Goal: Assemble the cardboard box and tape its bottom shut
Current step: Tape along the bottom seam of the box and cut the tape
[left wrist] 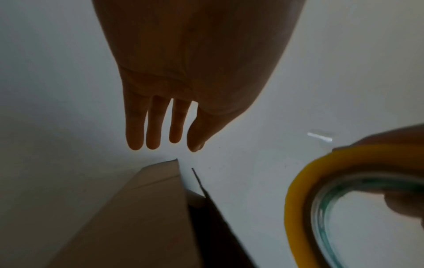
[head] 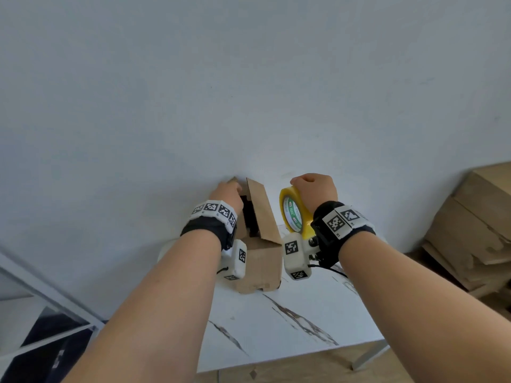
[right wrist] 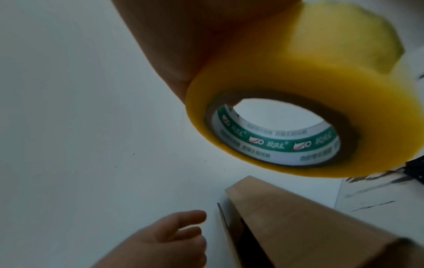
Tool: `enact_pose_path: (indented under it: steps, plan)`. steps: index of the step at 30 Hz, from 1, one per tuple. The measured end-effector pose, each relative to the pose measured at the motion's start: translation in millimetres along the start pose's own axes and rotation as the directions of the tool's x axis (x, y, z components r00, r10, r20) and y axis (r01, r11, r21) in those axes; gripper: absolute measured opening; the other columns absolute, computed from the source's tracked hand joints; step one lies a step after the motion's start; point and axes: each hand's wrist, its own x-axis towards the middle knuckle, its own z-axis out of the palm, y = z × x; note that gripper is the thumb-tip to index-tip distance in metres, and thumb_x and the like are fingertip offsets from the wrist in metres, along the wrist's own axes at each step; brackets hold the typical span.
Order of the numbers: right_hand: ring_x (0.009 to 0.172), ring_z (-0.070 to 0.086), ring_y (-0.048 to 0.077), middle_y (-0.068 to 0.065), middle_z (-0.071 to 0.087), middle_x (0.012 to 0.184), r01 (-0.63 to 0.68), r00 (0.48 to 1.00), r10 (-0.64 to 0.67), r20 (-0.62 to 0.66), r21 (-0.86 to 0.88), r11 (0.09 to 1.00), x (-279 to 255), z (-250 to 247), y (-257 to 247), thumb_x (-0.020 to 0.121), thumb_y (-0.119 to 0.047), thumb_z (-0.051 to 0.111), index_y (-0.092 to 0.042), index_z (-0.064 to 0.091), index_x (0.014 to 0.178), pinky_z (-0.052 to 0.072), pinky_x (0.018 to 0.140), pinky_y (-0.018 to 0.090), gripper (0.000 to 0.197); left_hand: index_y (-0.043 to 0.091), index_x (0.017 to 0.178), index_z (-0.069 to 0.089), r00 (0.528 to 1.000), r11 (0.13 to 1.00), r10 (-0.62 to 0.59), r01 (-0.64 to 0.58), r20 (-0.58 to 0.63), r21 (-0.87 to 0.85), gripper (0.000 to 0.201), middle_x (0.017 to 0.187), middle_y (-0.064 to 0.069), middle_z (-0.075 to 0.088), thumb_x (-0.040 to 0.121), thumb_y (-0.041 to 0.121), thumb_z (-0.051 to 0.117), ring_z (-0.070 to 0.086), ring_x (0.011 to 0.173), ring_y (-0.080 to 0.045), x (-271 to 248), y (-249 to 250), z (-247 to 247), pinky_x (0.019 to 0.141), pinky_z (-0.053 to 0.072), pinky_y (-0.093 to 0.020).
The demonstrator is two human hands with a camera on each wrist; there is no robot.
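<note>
A small brown cardboard box (head: 260, 261) stands on the white marble-patterned table (head: 290, 327) close to the wall, with its upper flaps raised and a dark opening between them. My left hand (head: 229, 193) hovers at the tip of the left flap; in the left wrist view its fingers (left wrist: 158, 134) are straight and just above the box (left wrist: 142, 208), touching nothing. To the right of the box, my right hand (head: 315, 186) grips a yellow tape roll (head: 293, 214) from above. The tape roll (right wrist: 298, 117) hangs above the right flap of the box (right wrist: 298, 217).
A pale wall (head: 249, 78) rises right behind the box. A stack of flattened cardboard (head: 475, 225) lies at the right, past the table's edge. A white metal frame (head: 55, 299) stands at the lower left. The table's front edge runs near my forearms.
</note>
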Motion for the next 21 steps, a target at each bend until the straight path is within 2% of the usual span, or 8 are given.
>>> enact_pose_path:
  steps: [3,7,11,14,18,21]
  plan:
    - [0.095,0.066,0.026,0.009,0.073,0.097,-0.002,0.998,0.003,-0.056,0.025,1.0,1.1,18.2,-12.3,0.088,-0.019,0.057,-0.007,0.074,0.093,0.052,0.071,0.028,0.022,0.017,0.135,0.051,0.997,0.997,0.055,-0.058,0.045,0.059,0.042,0.136,-0.01,0.053,0.096,0.009,0.039,0.057,0.116,-0.031,9.6,-20.2,3.9,0.093,0.045,-0.032]
    - [0.099,0.064,0.033,0.015,0.072,0.101,-0.018,0.994,0.02,-0.111,0.024,1.0,0.0,42.9,-22.0,0.087,-0.019,0.057,-0.001,0.072,0.095,0.054,0.084,0.04,0.025,0.022,0.132,0.053,0.983,0.984,0.132,-0.146,0.126,0.106,0.042,0.133,-0.005,0.058,0.091,0.012,0.05,0.06,0.114,-0.026,18.7,-42.1,16.9,0.097,0.047,-0.033]
    - [0.102,0.061,0.039,0.021,0.069,0.103,-0.059,0.99,0.058,-0.127,-0.005,0.998,-1.8,64.8,-21.3,0.086,-0.019,0.057,0.004,0.069,0.096,0.053,0.087,0.047,0.029,0.019,0.139,0.048,0.964,0.986,0.142,-0.158,0.223,0.056,0.048,0.141,-0.007,0.051,0.091,0.011,0.053,0.052,0.125,-0.028,27.8,-52.0,28.7,0.105,0.043,-0.034]
    - [0.101,0.061,0.04,0.022,0.068,0.102,-0.096,0.986,0.091,-0.141,-0.026,0.995,-1.0,74.2,-19.4,0.085,-0.019,0.057,0.005,0.069,0.095,0.053,0.086,0.048,0.028,0.019,0.144,0.041,0.961,0.991,0.118,-0.128,0.25,0.024,0.053,0.146,-0.006,0.045,0.093,0.015,0.054,0.048,0.13,-0.026,33.1,-56.6,36.8,0.107,0.041,-0.033]
    - [0.102,0.06,0.041,0.022,0.067,0.103,-0.112,0.986,0.105,-0.13,-0.045,0.993,2.8,79.9,-22.3,0.083,-0.02,0.057,0.004,0.069,0.096,0.053,0.085,0.053,0.03,0.021,0.139,0.049,0.962,0.99,0.062,-0.025,0.265,-0.142,0.051,0.14,-0.007,0.051,0.09,0.014,0.058,0.056,0.12,-0.03,37.3,-57.6,45.0,0.096,0.052,-0.041]
    - [0.103,0.059,0.042,0.023,0.066,0.104,-0.094,0.989,0.086,-0.122,-0.067,0.993,6.9,81.2,-25.8,0.082,-0.02,0.058,0.004,0.068,0.097,0.053,0.084,0.055,0.03,0.022,0.134,0.054,0.962,0.972,0.03,0.035,0.27,-0.234,0.047,0.134,-0.009,0.057,0.088,0.015,0.062,0.06,0.115,-0.032,37.8,-54.3,50.6,0.093,0.054,-0.043]
